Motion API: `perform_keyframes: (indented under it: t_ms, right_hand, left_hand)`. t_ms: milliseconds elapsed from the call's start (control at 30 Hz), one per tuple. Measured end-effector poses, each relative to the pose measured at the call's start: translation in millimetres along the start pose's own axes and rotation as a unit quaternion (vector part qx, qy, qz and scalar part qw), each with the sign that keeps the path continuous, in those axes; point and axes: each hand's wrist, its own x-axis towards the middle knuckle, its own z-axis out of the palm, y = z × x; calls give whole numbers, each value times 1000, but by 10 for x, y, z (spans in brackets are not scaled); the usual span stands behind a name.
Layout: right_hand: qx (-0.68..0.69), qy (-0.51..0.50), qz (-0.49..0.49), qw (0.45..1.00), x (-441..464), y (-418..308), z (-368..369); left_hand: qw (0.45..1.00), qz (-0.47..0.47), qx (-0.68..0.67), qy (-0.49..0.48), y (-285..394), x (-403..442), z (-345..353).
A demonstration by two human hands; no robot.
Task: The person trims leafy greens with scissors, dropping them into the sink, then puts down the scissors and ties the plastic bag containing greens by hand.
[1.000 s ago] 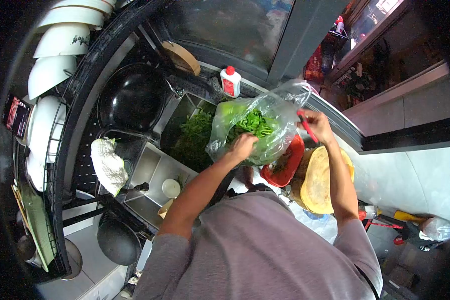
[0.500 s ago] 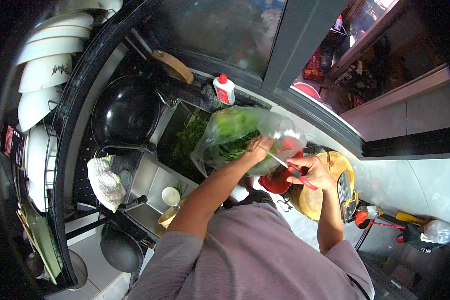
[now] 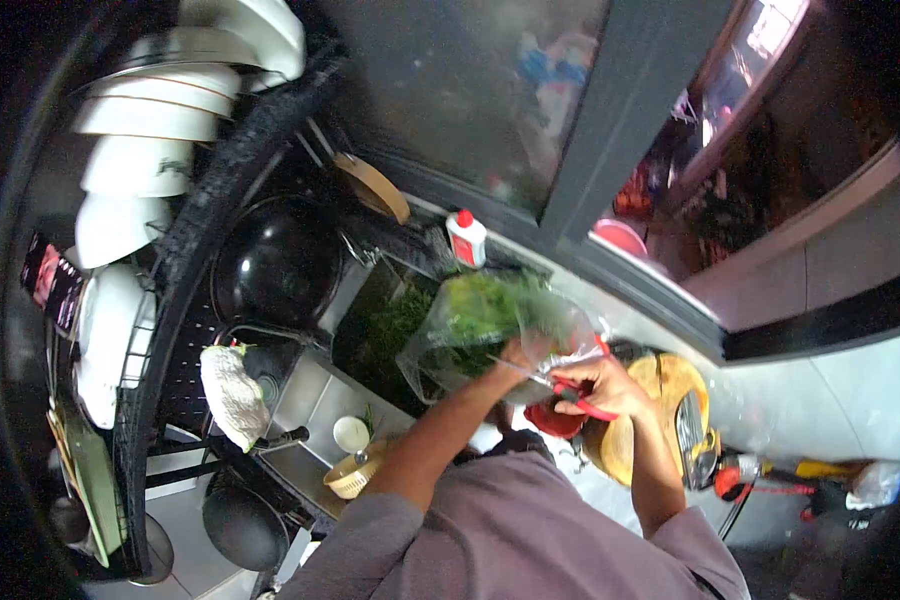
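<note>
A clear plastic bag [image 3: 425,350] with leafy greens [image 3: 480,305] in it lies over the right part of the sink. My left hand [image 3: 518,362] is at the bag's opening, its fingers closed and partly hidden by plastic; what they grip cannot be made out. Just to the right, my right hand [image 3: 605,388] holds red-handled scissors [image 3: 580,395], whose blades point left toward my left hand. More dark greens [image 3: 390,325] lie in the sink basin beside the bag. Below the bag, a red container [image 3: 555,420] is partly covered by my hands.
A white bottle with a red cap [image 3: 467,240] stands behind the sink. At left are a black wok [image 3: 277,262], a white cloth-like item [image 3: 234,397] and racked bowls [image 3: 135,165]. A round wooden board [image 3: 625,440] with a cleaver [image 3: 690,435] is at right.
My right hand has come left and down with the scissors, whose blades now lie by my left hand. My left hand has moved right along the bag, and the bag's raised edge has dropped.
</note>
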Motion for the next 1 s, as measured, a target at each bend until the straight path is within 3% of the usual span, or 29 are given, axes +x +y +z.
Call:
perform_keyframes:
  t_ms: [200,267,300,400,467,533,600,633,667,833,1000]
  right_hand:
    - [-10,-1,-35,999,227,-145,40]
    - [-78,7,28,997,194,-200,-3]
    - [-62,23,-4,998,197,-113,-20]
    - [31,80,30,996,175,-49,-41]
    - [68,65,45,995,165,-94,-66]
    - [74,73,29,994,225,53,-19]
    - [-1,87,4,996,256,14,-45]
    - [-16,84,63,994,251,-81,-64]
    - [-45,78,30,995,273,-77,-86]
    - [-14,56,6,998,147,-271,-106]
    - [-4,92,55,994,-128,-32,-150]
  left_hand:
    - [1000,6,11,24,-381,-214,385]
    - [985,56,103,127,-368,-425,271]
    - [984,40,131,110,-229,-533,42]
    - [970,36,44,235,-269,-761,-237]
    - [976,4,47,212,-343,-881,-268]
    - [989,-6,69,130,-478,-899,-157]
    - [989,-35,56,132,-557,-860,14]
    - [989,-64,44,127,-544,-861,118]
    - [988,-91,34,122,-539,-853,213]
    - [991,-76,48,98,-237,-685,73]
    - [994,-20,60,90,-234,-389,300]
